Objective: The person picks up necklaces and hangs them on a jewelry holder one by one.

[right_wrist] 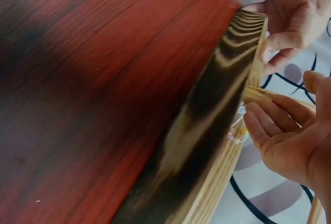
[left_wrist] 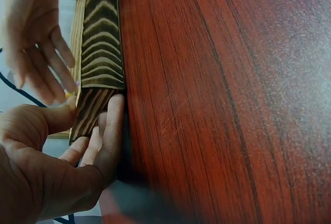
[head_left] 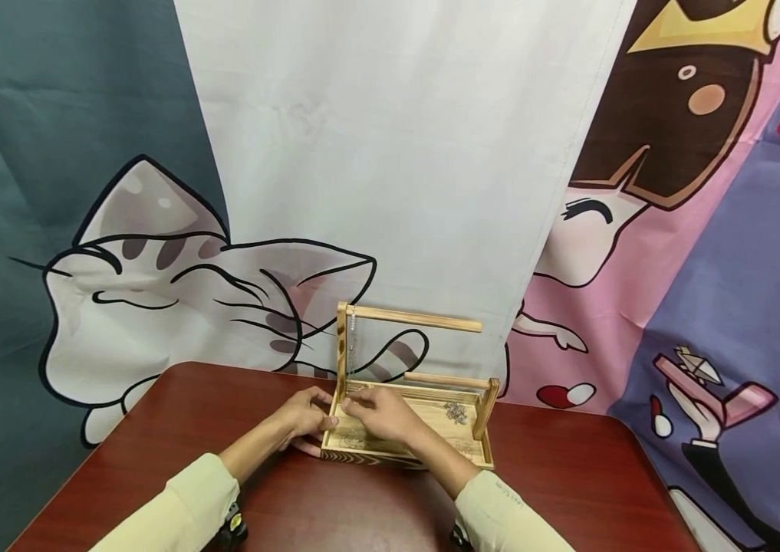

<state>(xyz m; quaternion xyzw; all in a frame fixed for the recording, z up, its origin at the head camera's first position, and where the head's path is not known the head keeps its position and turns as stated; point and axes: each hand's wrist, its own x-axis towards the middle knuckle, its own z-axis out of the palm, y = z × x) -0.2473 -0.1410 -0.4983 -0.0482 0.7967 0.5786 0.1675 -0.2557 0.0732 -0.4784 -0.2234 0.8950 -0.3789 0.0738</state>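
Observation:
A wooden jewelry stand (head_left: 362,458) with a shallow tray base and dark-grained sides sits on the table. My left hand (head_left: 303,418) grips the tray's left end, thumb at the rim and fingers against the outer wall, as the left wrist view (left_wrist: 57,157) also shows. Above the tray's left part hovers my right hand (head_left: 384,414), fingers loosely extended, with nothing visible in them. A silver chain (head_left: 352,345) hangs from the upper bar (head_left: 417,317) near the left post. Inside the tray, a small silvery heap (head_left: 455,413) lies toward the right. Beads (right_wrist: 238,133) show beside the right fingertips.
The red-brown wooden table (head_left: 362,514) extends in front of the stand and to both sides. A lower bar (head_left: 448,380) joins the short right post (head_left: 488,410). Behind the table hangs a cartoon-printed cloth (head_left: 390,153).

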